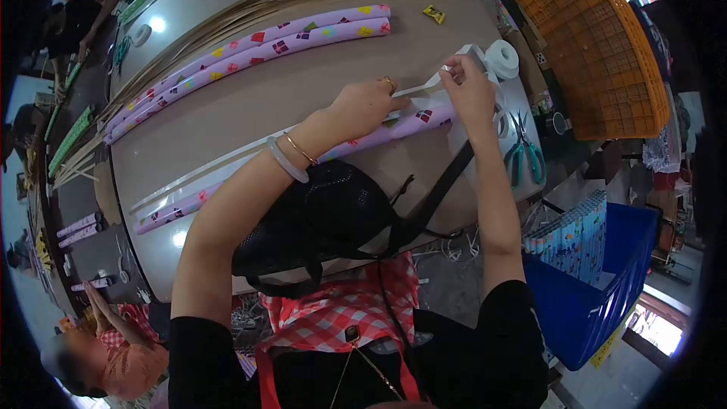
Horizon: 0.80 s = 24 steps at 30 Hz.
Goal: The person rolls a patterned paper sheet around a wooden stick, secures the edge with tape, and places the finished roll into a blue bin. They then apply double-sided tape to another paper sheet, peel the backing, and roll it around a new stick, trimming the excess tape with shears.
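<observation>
Head: purple roll (421,117) beneath left grip (369,104)

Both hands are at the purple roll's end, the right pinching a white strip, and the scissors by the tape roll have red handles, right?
No: in the head view the scissors by the tape roll have teal handles, not red. The rest holds: left hand and right hand at the end of the purple roll, the right pinching a white strip.
</observation>
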Each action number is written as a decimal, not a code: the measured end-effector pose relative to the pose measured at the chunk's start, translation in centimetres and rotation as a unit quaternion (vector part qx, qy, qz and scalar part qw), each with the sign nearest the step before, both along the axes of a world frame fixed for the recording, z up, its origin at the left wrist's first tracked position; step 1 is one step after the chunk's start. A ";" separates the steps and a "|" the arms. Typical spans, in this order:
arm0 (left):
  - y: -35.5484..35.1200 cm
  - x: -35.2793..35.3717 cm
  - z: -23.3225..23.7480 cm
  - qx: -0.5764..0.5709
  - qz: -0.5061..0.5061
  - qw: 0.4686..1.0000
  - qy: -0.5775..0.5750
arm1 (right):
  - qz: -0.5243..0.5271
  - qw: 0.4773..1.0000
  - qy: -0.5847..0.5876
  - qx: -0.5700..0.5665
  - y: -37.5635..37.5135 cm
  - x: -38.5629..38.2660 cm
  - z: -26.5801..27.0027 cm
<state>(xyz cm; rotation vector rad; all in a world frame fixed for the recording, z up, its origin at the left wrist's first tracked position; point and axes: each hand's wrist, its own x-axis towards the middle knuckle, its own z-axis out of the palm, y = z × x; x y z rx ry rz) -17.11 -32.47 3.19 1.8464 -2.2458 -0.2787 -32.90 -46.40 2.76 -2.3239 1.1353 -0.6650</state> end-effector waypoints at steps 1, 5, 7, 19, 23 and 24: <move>0.0 0.0 0.1 -0.001 0.000 1.000 -0.001 | -0.002 1.000 -0.002 -0.003 0.0 0.0 0.1; 0.0 -0.2 0.4 0.005 0.008 1.000 0.013 | 0.010 1.000 -0.020 0.000 -0.4 0.1 0.2; -0.1 -0.2 0.4 0.001 0.005 1.000 0.008 | 0.000 0.999 -0.053 0.008 -0.5 0.1 0.3; 0.0 -0.3 -0.3 0.011 0.015 1.000 -0.017 | -0.038 0.997 -0.063 -0.017 -2.1 -0.4 1.1; 0.2 -0.4 0.1 -0.013 0.015 1.000 0.007 | -0.060 0.995 -0.069 -0.030 -2.5 -0.3 1.4; 0.2 -0.4 0.2 -0.014 0.015 1.000 0.010 | -0.074 0.991 -0.093 -0.057 -2.7 -0.3 1.5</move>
